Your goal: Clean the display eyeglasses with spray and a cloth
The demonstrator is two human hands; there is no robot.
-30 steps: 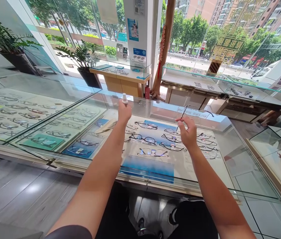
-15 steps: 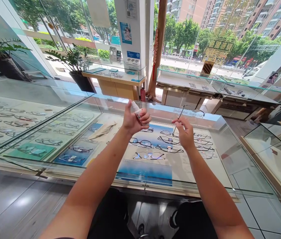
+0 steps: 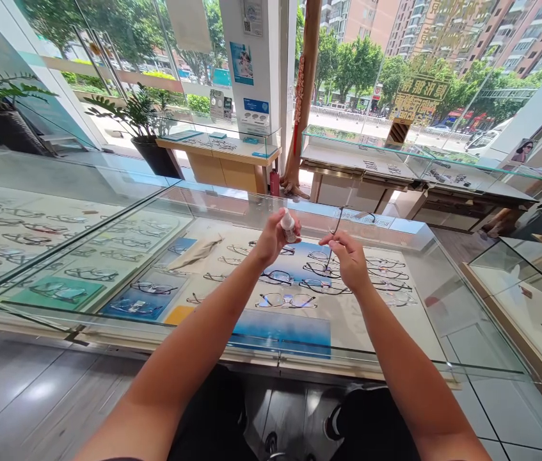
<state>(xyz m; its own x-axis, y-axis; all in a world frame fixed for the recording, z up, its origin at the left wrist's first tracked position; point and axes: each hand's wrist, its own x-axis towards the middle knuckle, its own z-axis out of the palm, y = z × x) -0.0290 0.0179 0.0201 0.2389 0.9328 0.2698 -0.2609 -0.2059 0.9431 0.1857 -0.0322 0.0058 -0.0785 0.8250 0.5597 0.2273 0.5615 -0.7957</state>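
While the outstretched left hand (image 3: 269, 242) curls fingers around a bottle (image 3: 288, 223), the right hand (image 3: 350, 259) pinches eyeglasses (image 3: 337, 221).

We face tall windows (image 3: 417, 96) bright with daylight, trees (image 3: 361, 67) beyond. A glass-topped display counter (image 3: 217, 150) stands before a white pillar (image 3: 262, 77); potted plants (image 3: 146, 128) sit to our left. The shiny grey floor (image 3: 35, 387) seems planked, though glare obscures it.

The bottle (image 3: 288, 226) looks like smooth plastic, the cloth (image 3: 197, 253) matt and creased. Clear, glossy glass forms the case (image 3: 448, 307) — reflections streak it — while the floor (image 3: 54, 384) shines and the post (image 3: 309, 77) is wood.
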